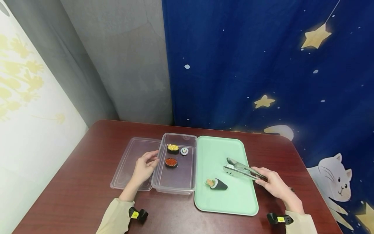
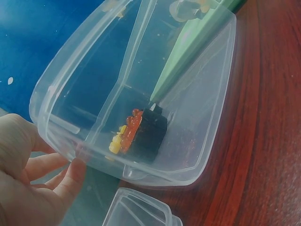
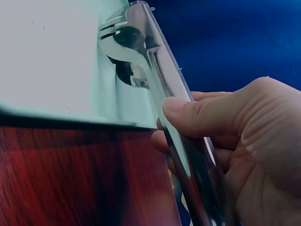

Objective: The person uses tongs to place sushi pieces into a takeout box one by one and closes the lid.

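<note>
My right hand (image 1: 273,183) grips a pair of metal tongs (image 3: 164,89), thumb on one arm and fingers round the other. Their tips stand over the right side of the green tray (image 1: 217,146), with a small white-and-dark sushi piece (image 1: 230,166) between them. On the same tray lies a hand roll (image 1: 219,184) in dark wrap. My left hand (image 1: 145,167) is at the left wall of a clear plastic box (image 2: 188,176), fingertips right at its rim. Inside sit a yellow-topped sushi (image 1: 173,149), a red roe sushi (image 1: 171,162) and a small round roll (image 1: 184,151).
A clear lid (image 1: 128,169) lies left of the box, partly behind my left forearm. Lid, box and tray stand side by side on the dark red wooden table (image 1: 87,182). Behind the table hang a grey curtain (image 1: 131,65) and a blue starry curtain (image 1: 216,65).
</note>
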Available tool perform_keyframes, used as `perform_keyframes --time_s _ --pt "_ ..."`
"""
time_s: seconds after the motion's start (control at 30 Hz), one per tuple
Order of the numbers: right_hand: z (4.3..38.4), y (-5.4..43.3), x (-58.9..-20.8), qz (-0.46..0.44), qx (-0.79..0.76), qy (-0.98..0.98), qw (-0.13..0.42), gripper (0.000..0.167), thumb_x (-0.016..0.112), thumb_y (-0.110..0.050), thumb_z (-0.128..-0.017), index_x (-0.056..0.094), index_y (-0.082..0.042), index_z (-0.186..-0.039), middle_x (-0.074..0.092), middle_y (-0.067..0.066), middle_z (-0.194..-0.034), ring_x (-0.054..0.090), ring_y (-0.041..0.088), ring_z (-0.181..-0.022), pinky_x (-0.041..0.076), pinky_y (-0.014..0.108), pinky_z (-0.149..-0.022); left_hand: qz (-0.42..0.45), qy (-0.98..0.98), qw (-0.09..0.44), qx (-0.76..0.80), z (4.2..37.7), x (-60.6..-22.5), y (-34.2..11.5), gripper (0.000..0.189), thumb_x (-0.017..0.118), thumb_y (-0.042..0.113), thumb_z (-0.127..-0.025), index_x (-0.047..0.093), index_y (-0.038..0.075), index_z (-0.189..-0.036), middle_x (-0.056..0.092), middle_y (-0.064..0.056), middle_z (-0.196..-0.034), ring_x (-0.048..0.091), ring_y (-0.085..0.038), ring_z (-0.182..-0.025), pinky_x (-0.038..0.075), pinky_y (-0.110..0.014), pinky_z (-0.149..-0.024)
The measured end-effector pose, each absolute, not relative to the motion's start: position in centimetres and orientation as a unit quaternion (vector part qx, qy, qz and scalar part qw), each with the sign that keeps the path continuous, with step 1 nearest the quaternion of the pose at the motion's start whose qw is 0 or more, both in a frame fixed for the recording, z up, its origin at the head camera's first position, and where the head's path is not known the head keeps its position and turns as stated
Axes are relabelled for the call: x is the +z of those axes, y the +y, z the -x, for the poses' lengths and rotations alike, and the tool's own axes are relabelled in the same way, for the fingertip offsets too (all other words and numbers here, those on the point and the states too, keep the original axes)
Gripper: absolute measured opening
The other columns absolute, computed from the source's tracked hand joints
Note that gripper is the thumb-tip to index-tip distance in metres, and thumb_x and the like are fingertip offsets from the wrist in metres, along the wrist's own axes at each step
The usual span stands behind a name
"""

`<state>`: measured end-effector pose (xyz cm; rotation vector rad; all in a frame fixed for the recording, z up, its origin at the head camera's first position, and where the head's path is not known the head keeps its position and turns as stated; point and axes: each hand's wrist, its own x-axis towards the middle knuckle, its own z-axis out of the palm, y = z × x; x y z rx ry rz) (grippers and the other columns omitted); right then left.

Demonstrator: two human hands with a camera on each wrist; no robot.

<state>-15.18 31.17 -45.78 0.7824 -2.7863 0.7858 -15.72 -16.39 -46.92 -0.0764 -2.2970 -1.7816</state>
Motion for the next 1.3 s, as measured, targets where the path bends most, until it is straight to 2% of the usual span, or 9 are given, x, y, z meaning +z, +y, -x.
perform_keyframes --time_s 0.13,0.43,0.67,0.8,1.0,1.17,1.3 --pt "15.4 31.3 -45.8 -0.269 0.275 -0.921 0.062 0.044 0.072 0.006 -0.073 0.061 0.007 -0.116 0.065 0.016 -0.106 0.061 0.021 -0.088 0.052 0.028 -0.062 0.025 -0.786 0.121 -0.606 15.6 -46.9 -16.4 0.033 0.061 -0.014 -0.081 0.058 -0.017 -0.113 0.057 -0.027 -0.111 0.059 -0.025 -0.093 0.054 -0.015 -0.081" --pt "15.4 31.2 -45.6 -0.265 0.284 -0.92 0.054 0.042 0.071 0.007 -0.073 0.062 0.008 -0.114 0.067 0.015 -0.103 0.058 0.007 -0.082 0.049 0.023 -0.057 0.031 -0.781 0.125 -0.61 15.6 -47.1 -16.4 0.033 0.061 -0.013 -0.08 0.058 -0.016 -0.113 0.057 -0.027 -0.111 0.059 -0.025 -0.093 0.054 -0.016 -0.081" --pt "15.4 30.9 -45.4 -0.258 0.285 -0.921 0.064 0.041 0.072 0.004 -0.074 0.064 0.005 -0.114 0.067 0.013 -0.104 0.06 0.009 -0.085 0.049 0.02 -0.059 0.077 -0.766 0.173 -0.614 15.5 -47.3 -16.4 0.031 0.06 -0.009 -0.078 0.059 -0.018 -0.108 0.058 -0.024 -0.102 0.058 -0.008 -0.085 0.054 -0.012 -0.076" --pt "15.6 30.7 -45.2 -0.264 0.284 -0.919 0.077 0.042 0.073 0.005 -0.073 0.064 0.005 -0.114 0.067 0.013 -0.103 0.06 0.009 -0.087 0.049 0.017 -0.06 0.049 -0.78 0.148 -0.606 15.7 -47.2 -16.5 0.033 0.06 -0.011 -0.078 0.058 -0.018 -0.11 0.058 -0.026 -0.106 0.059 -0.014 -0.087 0.054 -0.015 -0.078" --pt "16.0 30.2 -44.4 -0.284 0.289 -0.91 0.09 0.044 0.074 0.008 -0.07 0.064 0.007 -0.113 0.067 0.014 -0.101 0.058 0.006 -0.08 0.047 0.017 -0.056 0.017 -0.793 0.108 -0.599 15.7 -46.9 -16.5 0.034 0.06 -0.013 -0.081 0.058 -0.015 -0.115 0.057 -0.026 -0.111 0.058 -0.023 -0.093 0.053 -0.013 -0.081" --pt "16.4 29.6 -43.4 -0.296 0.291 -0.905 0.091 0.044 0.074 0.008 -0.07 0.063 0.007 -0.113 0.067 0.014 -0.101 0.055 0.005 -0.077 0.045 0.016 -0.055 0.019 -0.795 0.108 -0.596 15.6 -46.7 -16.4 0.034 0.06 -0.012 -0.082 0.058 -0.014 -0.116 0.057 -0.025 -0.112 0.058 -0.028 -0.096 0.054 -0.013 -0.08" --pt "16.8 29.0 -42.8 -0.3 0.289 -0.905 0.091 0.044 0.073 0.009 -0.071 0.064 0.006 -0.114 0.067 0.013 -0.102 0.057 0.007 -0.08 0.047 0.016 -0.057 0.021 -0.795 0.11 -0.596 15.6 -46.7 -16.4 0.034 0.06 -0.012 -0.082 0.058 -0.015 -0.115 0.057 -0.025 -0.111 0.058 -0.029 -0.096 0.054 -0.015 -0.081"
